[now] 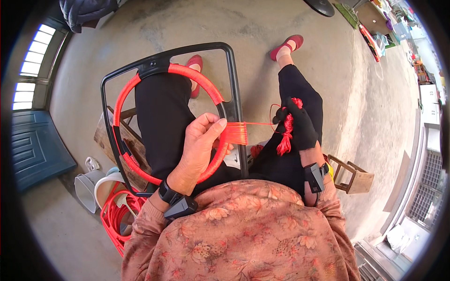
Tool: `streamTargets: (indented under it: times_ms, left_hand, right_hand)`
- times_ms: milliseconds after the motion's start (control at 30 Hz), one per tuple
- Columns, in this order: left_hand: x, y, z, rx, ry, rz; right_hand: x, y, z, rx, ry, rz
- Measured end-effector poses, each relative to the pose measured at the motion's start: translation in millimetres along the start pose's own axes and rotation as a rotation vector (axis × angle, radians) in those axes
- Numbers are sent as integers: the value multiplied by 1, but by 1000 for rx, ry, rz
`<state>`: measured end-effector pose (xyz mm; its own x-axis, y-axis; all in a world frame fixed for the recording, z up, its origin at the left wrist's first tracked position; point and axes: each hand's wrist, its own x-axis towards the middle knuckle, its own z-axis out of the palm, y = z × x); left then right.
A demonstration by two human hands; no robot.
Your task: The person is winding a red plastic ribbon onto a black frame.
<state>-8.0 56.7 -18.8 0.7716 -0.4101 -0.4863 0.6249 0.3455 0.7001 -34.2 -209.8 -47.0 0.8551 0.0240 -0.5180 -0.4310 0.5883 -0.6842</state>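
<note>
A black frame (235, 79) with a round ring (196, 77) inside it rests across my lap, around my left leg. Red cord is wound tightly over much of the ring. On the right side, several strands form a flat red band (238, 133) between the ring and the frame's side bar. My bare left hand (197, 143) pinches the ring beside this band, thumb on top. My right hand (303, 129), in a black glove, grips a bundle of red cord (287, 129) above my right thigh. One taut strand (258, 123) runs from the band to this hand.
At the lower left are a grey bucket (86, 189), a white bucket (107, 186) and coils of red cord (110, 213). A small wooden stool (357, 178) stands at the right. A blue panelled door (44, 146) is at the far left. Mixed goods (382, 35) line the upper right.
</note>
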Motion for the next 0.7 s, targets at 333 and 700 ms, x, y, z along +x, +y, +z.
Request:
streamTargets:
  times_ms: [333, 700]
  left_hand:
    - [-2, 2, 11, 432, 124, 569]
    - [4, -6, -5, 113, 161, 358]
  right_hand:
    - [-9, -35, 82, -1528, 295, -872]
    - [-17, -18, 101, -926, -17, -497]
